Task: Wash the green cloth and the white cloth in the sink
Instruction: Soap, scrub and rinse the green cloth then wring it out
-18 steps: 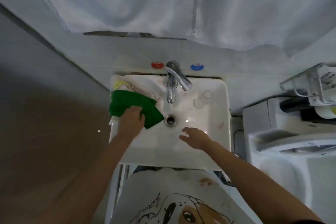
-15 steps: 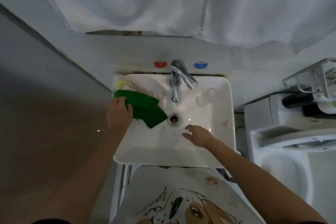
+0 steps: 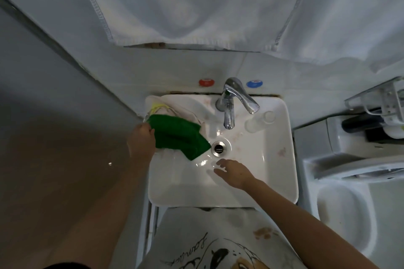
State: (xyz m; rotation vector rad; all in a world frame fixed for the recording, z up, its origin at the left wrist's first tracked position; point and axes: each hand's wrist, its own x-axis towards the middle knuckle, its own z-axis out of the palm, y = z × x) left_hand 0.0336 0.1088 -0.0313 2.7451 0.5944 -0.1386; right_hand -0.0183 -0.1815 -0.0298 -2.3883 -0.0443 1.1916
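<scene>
Left hand shifts to the cloth's edge.

Head view: the left hand (image 3: 141,140), earlier flat on the green cloth (image 3: 179,135), now pinches its left edge, centre-left in the sink (image 3: 273,181), over the white cloth (image 3: 177,107); right hand (image 3: 235,172) hovers, fingers spread, empty. Washing barely begun.

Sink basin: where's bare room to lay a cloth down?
Bare: sink floor near the front rim, between the left hand and right hand. Crowded: back left, green cloth over white cloth; clear cup beside the faucet.
</scene>
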